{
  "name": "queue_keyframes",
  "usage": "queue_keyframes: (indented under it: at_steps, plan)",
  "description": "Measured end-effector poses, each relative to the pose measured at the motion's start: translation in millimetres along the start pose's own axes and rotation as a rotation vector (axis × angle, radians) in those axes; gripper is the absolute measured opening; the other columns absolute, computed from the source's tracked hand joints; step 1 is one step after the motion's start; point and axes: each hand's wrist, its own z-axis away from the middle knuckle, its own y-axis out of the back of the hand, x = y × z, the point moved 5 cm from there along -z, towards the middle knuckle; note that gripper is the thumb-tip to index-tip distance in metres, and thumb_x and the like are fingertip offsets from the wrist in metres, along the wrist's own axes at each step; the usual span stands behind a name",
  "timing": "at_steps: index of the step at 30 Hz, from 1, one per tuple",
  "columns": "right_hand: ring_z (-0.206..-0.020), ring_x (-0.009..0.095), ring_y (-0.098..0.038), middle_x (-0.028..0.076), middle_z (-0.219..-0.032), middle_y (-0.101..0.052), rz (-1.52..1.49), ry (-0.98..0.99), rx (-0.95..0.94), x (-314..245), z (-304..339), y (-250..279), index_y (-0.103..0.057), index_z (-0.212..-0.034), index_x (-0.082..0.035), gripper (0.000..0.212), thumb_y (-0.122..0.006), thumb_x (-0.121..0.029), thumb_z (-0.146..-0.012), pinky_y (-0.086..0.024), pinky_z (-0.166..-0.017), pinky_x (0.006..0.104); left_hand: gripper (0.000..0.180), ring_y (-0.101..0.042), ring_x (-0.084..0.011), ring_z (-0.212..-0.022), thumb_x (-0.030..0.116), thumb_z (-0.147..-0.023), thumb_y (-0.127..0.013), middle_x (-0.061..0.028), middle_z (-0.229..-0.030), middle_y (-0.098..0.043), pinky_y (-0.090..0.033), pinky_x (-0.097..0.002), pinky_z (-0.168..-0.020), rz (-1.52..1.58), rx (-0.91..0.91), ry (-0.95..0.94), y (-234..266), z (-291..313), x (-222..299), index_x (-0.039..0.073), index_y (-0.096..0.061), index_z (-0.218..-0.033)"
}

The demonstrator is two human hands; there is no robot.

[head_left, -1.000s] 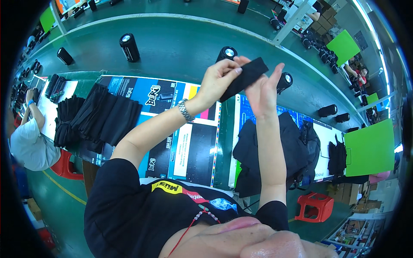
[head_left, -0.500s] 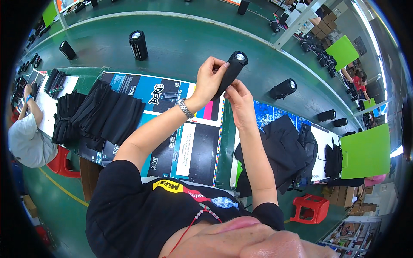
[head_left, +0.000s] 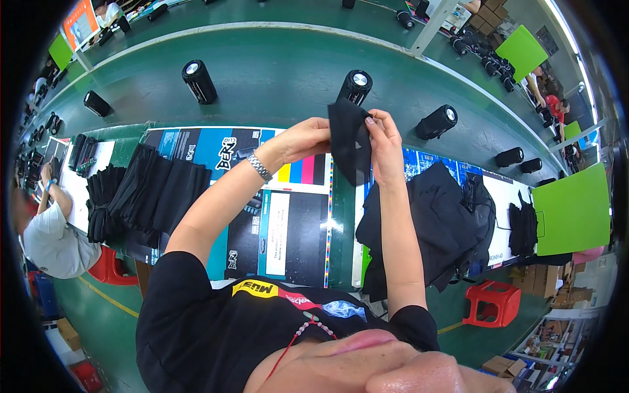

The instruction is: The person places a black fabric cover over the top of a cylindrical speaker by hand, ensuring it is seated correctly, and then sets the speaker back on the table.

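Observation:
A limp piece of black cloth (head_left: 350, 141) hangs between my hands above the near edge of the green work surface. My left hand (head_left: 306, 139), with a metal watch on its wrist, grips its left side; the fingertips are hidden behind the cloth. My right hand (head_left: 385, 139) pinches the upper right edge between thumb and fingers. Just beyond the cloth stands a black cylindrical speaker (head_left: 358, 82) with a silver disc on its top; its lower part is covered from view. Whether the cloth touches it, I cannot tell.
More black speakers (head_left: 198, 82) stand spaced along the green surface (head_left: 275, 78). Folded black cloths (head_left: 147, 196) lie on printed sheets at left; a loose black cloth heap (head_left: 426, 223) lies at right. A green panel (head_left: 571, 209) and red stool (head_left: 491, 303) are farther right.
The cloth, earlier narrow and slanting against the speaker, now hangs wider in front of it. My left hand has lowered, and my right hand has risen to the upper right edge. The view has shifted.

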Motion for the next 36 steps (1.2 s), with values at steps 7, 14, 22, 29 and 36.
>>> queue_keyframes:
  at_steps: [7,14,22,29,36]
  plan:
    - [-0.070,0.016,-0.060,0.008,-0.089,-0.061,0.598,0.409,0.437,-2.6,-68.4,27.8,-0.063,-0.093,-0.001,0.007,-0.059,-0.004,-0.087,-0.047,-0.060,0.0278,0.013,-0.061,-0.0104,-0.083,0.005,-0.088,-0.061,-0.0033,-0.096,-0.064,-0.050,-0.0252,-0.074,-0.594,0.550,-0.574,31.2,-77.3,41.5,-0.003,-0.066,-0.097]
    - [-0.068,0.024,-0.064,0.015,-0.079,-0.068,0.720,0.318,0.567,12.3,-128.7,47.7,-0.066,-0.088,-0.003,0.008,-0.063,-0.008,-0.083,-0.050,-0.066,0.0329,0.014,-0.062,-0.0138,-0.083,0.007,-0.088,-0.061,-0.0069,-0.096,-0.062,-0.051,-0.0268,-0.068,-0.171,0.697,-0.455,66.2,-132.6,31.9,0.001,-0.065,-0.099]
    - [-0.053,0.014,-0.058,0.006,-0.069,-0.064,0.415,-0.200,0.405,40.6,-157.8,104.6,-0.071,-0.086,-0.002,0.011,-0.061,-0.007,-0.082,-0.047,-0.045,0.0277,0.006,-0.060,-0.0199,-0.075,-0.001,-0.084,-0.057,-0.0106,-0.088,-0.059,-0.057,-0.0307,-0.064,0.127,0.621,-0.056,77.6,-168.2,23.2,0.001,-0.059,-0.089]
    - [-0.061,0.019,-0.066,0.010,-0.075,-0.068,0.651,-0.192,0.491,46.7,-152.2,125.6,-0.073,-0.086,-0.003,0.016,-0.060,-0.010,-0.080,-0.056,-0.049,0.0333,0.048,-0.058,-0.0229,-0.098,0.037,-0.086,-0.065,-0.0148,-0.101,-0.064,-0.040,-0.0356,-0.094,-0.620,0.496,-0.017,87.1,-177.8,42.8,-0.006,-0.060,-0.106]
    - [-0.054,0.020,-0.063,0.010,-0.069,-0.065,0.706,-0.189,0.520,38.5,-143.9,127.8,-0.071,-0.083,0.000,0.017,-0.059,-0.011,-0.080,-0.054,-0.047,0.0325,0.030,-0.063,-0.0170,-0.080,0.029,-0.093,-0.057,-0.0101,-0.093,-0.067,-0.051,-0.0324,-0.078,-0.062,0.333,0.087,38.6,-217.2,15.9,0.000,-0.062,-0.098]
